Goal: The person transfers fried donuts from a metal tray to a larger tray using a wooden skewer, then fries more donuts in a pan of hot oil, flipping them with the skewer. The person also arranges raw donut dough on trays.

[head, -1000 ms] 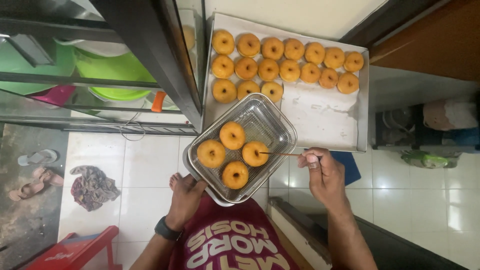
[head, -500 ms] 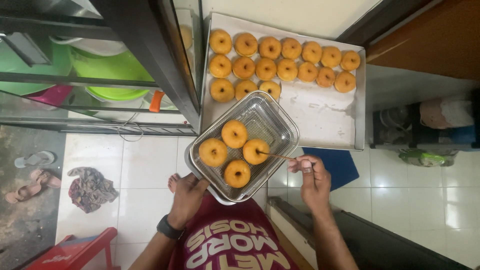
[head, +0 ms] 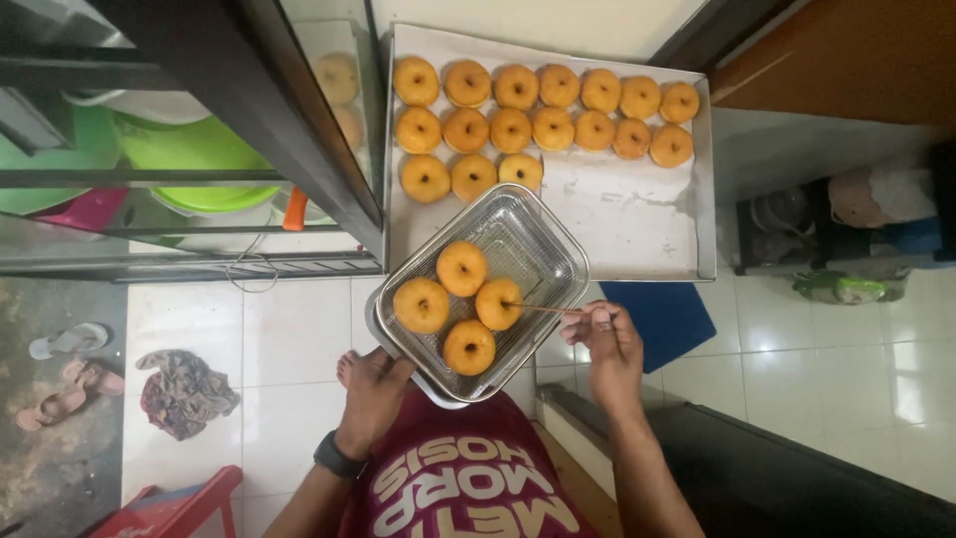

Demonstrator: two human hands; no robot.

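Golden doughnuts in a wire basket, one speared on a thin stick.

Left hand closes on the near edge of the wire basket, holding it above the floor. Right hand, just right of the basket, pinches the stick. Stick lies level, long axis left-right, tip in the doughnut nearest the basket's right side; three more sit left of it. Beyond the basket, the tray has bare paper on its right and near part; rows fill its far edge.
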